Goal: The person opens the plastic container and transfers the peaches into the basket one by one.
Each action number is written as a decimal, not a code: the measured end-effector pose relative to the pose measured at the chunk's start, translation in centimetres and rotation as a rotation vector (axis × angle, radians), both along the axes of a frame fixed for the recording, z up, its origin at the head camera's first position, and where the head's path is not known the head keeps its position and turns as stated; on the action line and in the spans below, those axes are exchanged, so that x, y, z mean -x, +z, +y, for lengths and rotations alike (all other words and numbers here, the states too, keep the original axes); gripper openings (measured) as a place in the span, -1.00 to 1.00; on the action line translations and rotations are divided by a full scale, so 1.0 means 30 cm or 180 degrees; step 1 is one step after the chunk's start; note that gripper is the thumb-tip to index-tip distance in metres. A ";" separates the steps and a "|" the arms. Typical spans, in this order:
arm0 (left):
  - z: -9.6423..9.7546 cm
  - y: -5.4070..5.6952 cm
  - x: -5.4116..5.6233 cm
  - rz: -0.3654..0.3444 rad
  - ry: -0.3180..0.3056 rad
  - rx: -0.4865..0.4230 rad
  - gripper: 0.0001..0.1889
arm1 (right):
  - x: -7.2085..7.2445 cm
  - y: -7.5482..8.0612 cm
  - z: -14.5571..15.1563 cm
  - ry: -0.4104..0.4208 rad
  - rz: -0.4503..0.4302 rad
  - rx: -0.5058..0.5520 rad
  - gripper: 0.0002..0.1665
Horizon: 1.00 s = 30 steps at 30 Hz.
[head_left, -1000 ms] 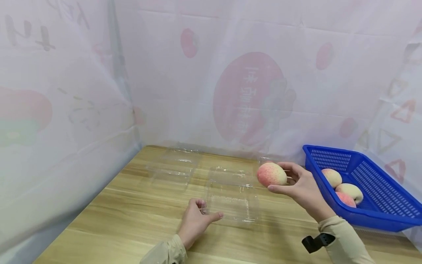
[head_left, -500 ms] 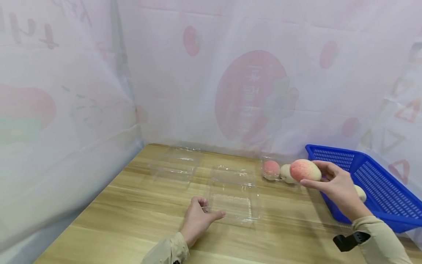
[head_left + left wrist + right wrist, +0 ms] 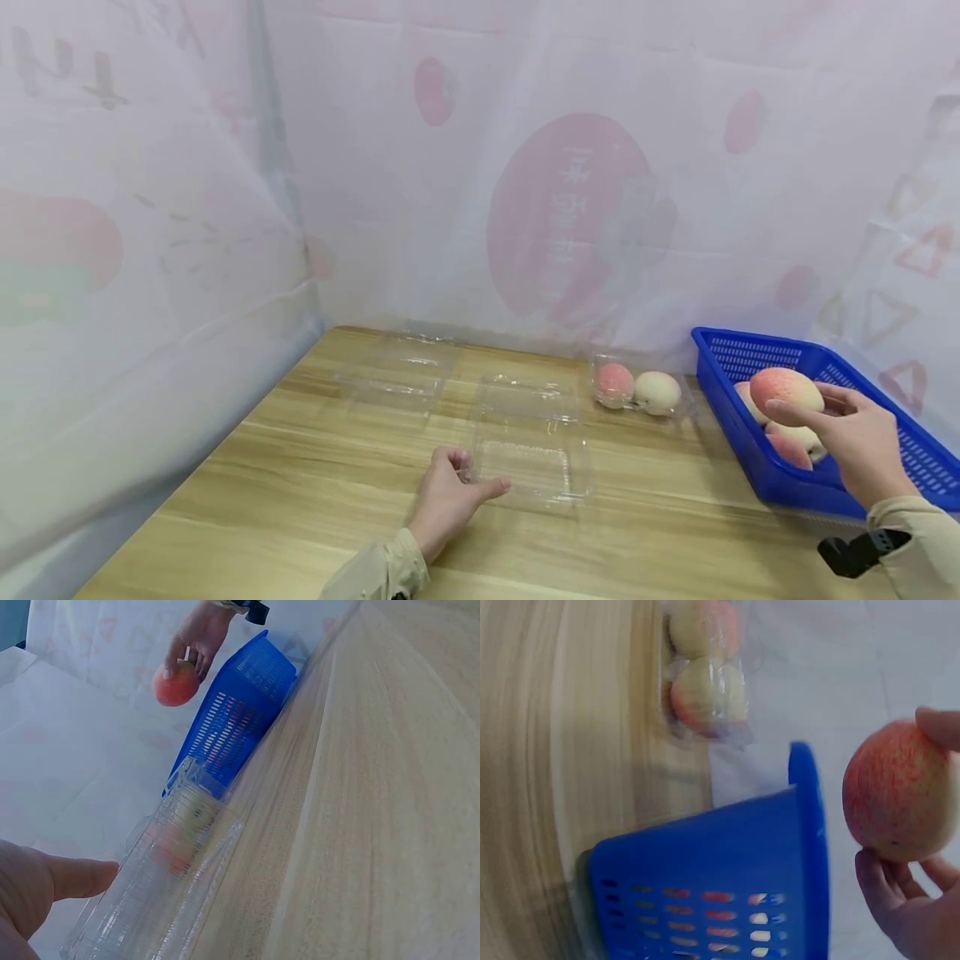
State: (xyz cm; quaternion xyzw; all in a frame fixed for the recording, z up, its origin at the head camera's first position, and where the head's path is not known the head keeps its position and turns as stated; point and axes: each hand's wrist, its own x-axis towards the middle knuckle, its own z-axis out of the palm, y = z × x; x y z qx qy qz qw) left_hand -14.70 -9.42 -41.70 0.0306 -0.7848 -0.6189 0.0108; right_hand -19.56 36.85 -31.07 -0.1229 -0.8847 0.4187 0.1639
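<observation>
My left hand holds the near left corner of an open, clear plastic clamshell box, its thumb along the front edge. In the left wrist view that thumb meets the side of the box. On the right, my right hand grips a pink and cream peach between thumb and fingers. This peach is up over the blue plastic basket, above its rim in the right wrist view. Several more peaches lie in the basket, among them a cream one, partly hidden by the held one.
At the back stands another clear box holding a pink peach and a cream peach. A further clear clamshell box lies open at the back left. Printed white cloth walls in the wooden table.
My right hand has carried the peach rightward from beside the middle box to over the basket, uncovering the two peaches in the back box. My left hand has stayed at its corner.
</observation>
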 end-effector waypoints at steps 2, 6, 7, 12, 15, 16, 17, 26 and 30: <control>-0.001 -0.002 -0.002 -0.0026 -0.0012 0.0016 -0.21 | 0.000 -0.017 0.024 -0.0177 -0.0030 0.0141 0.13; -0.001 -0.003 -0.003 -0.0043 -0.0036 0.0023 -0.22 | 0.000 -0.037 0.064 -0.0396 -0.0040 0.0282 0.16; -0.001 -0.003 -0.003 -0.0038 -0.0033 0.0016 -0.22 | 0.000 -0.039 0.072 -0.0413 -0.0048 0.0275 0.18; -0.001 -0.005 0.003 0.0004 0.0013 0.0006 -0.25 | -0.006 -0.049 0.103 -0.0438 -0.0131 0.0033 0.18; 0.001 -0.007 0.002 0.0003 0.0020 -0.0003 -0.26 | -0.012 -0.056 0.121 -0.0432 -0.0189 -0.0174 0.18; 0.001 -0.007 0.002 0.0004 0.0019 -0.0006 -0.25 | -0.014 -0.058 0.129 -0.0414 -0.0201 -0.0234 0.18; 0.002 -0.007 0.002 0.0005 0.0019 -0.0002 -0.25 | -0.015 -0.060 0.137 -0.0394 -0.0205 -0.0295 0.18; 0.004 -0.006 0.005 0.0029 0.0008 -0.0028 -0.24 | -0.008 -0.074 0.201 0.0090 -0.0404 -0.0567 0.09; 0.004 -0.010 0.004 0.0026 0.0036 -0.0008 -0.25 | -0.006 -0.071 0.197 0.0220 -0.0477 -0.0590 0.09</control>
